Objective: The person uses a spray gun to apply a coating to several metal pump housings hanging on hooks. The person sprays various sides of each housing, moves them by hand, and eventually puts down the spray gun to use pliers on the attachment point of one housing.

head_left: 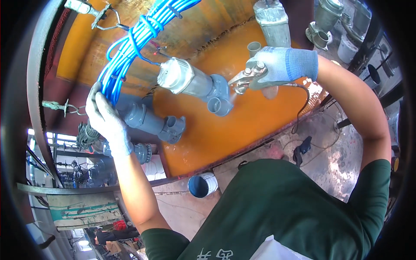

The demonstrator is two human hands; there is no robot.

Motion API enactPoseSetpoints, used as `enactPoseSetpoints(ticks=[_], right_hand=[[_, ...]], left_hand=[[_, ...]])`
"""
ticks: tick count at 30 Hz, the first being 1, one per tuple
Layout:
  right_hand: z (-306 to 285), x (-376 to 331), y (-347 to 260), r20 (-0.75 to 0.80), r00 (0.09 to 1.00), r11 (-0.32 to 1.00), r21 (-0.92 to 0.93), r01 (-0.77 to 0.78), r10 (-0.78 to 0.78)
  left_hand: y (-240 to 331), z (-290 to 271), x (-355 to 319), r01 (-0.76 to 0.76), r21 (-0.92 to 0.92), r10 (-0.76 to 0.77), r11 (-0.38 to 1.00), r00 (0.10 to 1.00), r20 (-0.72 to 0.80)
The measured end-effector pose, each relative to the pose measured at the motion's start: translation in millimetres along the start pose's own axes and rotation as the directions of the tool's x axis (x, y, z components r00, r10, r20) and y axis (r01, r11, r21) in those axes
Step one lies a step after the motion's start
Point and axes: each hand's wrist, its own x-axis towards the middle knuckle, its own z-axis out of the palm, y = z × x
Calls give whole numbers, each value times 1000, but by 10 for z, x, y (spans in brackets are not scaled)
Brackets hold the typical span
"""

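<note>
My left hand (105, 117), in a pale glove, is closed on the lower end of a coiled bundle of blue cable (130, 50). In my gloved right hand (275, 67) is a metal spray gun (246, 79), its nozzle pointing left at a submersible pump (190, 80). The pump hangs tilted, pale silver at its upper left end and blue-grey around the outlet at its lower right end. A faint mist shows between nozzle and outlet. Left of it and lower hangs another pump (149, 121), blue-grey all over.
Behind the pumps stands an orange-stained booth (203, 147) with a raised front edge. Bare silver pumps (273, 24) hang at the upper right. A hose (307, 102) trails from the gun. A paint bucket (203, 185) stands on the floor. Hooks (65, 107) hang at left.
</note>
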Motion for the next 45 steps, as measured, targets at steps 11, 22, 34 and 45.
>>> enactPoseSetpoints(ticks=[11,22,34,45], right_hand=[[244,83,-29,-194,980,999,-10,52,-53],[774,-667,339,-216,956,929,351,-116,200],[1403,-1273,503,-412,865,904,416,-100,286],[1470,-1111,152,-527,842,822,526,218,114]], left_hand=[[-355,227,208,-90,360,49,929,991,122],[-737,501,141,-157,377,148,913,988,53],[-820,518,176,-90,320,84,943,996,31],[436,685,367,-323,-30,321,946,945,-67]])
